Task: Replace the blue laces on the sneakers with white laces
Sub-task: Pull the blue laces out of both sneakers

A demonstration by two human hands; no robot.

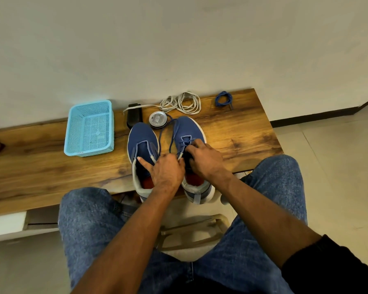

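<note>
Two blue sneakers stand side by side on the wooden bench (pixel 40 166), toes away from me. The left sneaker (pixel 142 143) has no lace in its eyelets. The right sneaker (pixel 186 130) holds a blue lace (pixel 170 132) low in its eyelets, with loose ends looping toward the toes. My left hand (pixel 168 172) lies between the shoes, index finger pointing onto the left shoe's opening, the other fingers at the lace. My right hand (pixel 204 158) pinches the lace at the right shoe's eyelets. White laces (pixel 185 102) lie coiled by the wall. A removed blue lace (pixel 223 99) lies bundled farther right.
A light blue plastic basket (pixel 89 128) sits on the bench to the left. A black brush (pixel 134 115) and a round tin (pixel 157 119) stand just beyond the shoes' toes. My knees in jeans frame a stool below the bench edge.
</note>
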